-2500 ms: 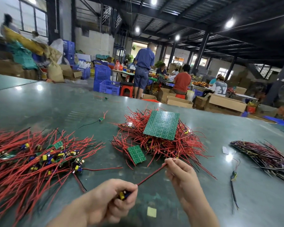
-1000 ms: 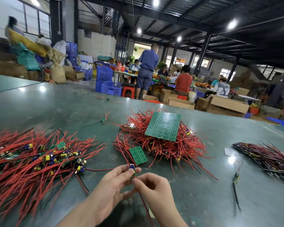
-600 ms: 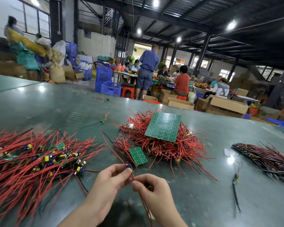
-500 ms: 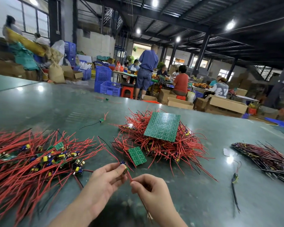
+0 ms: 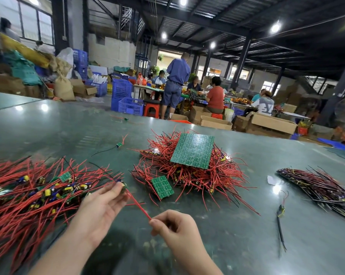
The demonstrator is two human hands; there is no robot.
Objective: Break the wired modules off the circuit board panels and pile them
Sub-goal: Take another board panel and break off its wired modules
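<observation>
We have drawn our hands apart: the left hand (image 5: 100, 207) now pinches the module (image 5: 123, 184) at its fingertips, near the left pile (image 5: 28, 195), while the right hand (image 5: 173, 227) pinches its red wire (image 5: 138, 205) taut. The module is free; piling it comes next.

Module (image 5: 124, 185): we see it small, lifted, red wire running near-right.
Panels: large one (image 5: 192, 150) tilted atop the central red-wire heap (image 5: 203, 175); small one (image 5: 162, 187) near-left.
Pile (image 5: 32, 193): left, red-wired modules.
</observation>
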